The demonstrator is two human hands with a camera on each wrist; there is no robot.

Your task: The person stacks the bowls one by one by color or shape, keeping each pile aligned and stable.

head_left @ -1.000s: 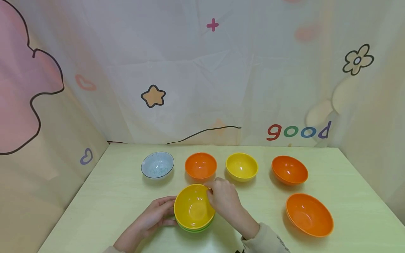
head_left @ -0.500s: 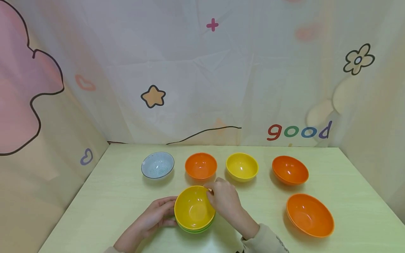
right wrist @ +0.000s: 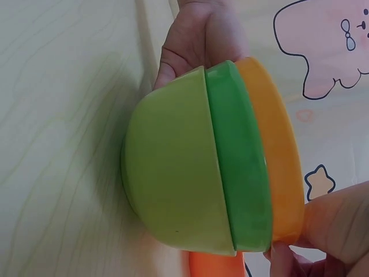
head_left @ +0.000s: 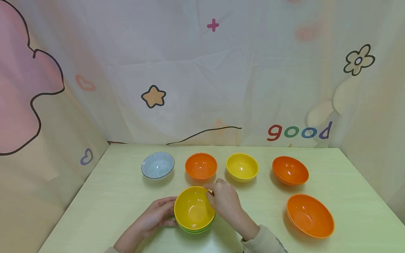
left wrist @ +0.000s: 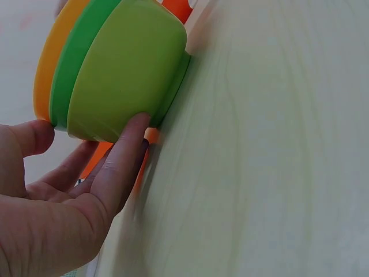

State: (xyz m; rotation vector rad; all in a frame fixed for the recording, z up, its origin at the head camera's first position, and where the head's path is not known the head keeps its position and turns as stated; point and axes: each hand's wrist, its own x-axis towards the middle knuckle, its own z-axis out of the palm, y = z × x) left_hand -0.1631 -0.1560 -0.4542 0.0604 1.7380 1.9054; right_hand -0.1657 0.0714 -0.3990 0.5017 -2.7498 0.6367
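Observation:
A yellow bowl sits on top of a stack in front of me, inside a darker green bowl. Below both is a light green bowl, its base on the table. My left hand holds the stack's left side; in the left wrist view its thumb is at the upper rims and its fingers touch the light green wall. My right hand pinches the yellow bowl's far right rim, thumb inside. Parts of the right fingers are hidden behind the rim in the right wrist view.
Behind the stack stand a pale blue bowl, an orange bowl and another yellow bowl. Two more orange bowls stand to the right, one at the back and a larger-looking one nearer. A printed curtain closes off the table's back.
The yellow bowl's far rim has dropped slightly toward me since a second ago, and the bowl sits a touch lower in the stack. Both hands stay almost in place.

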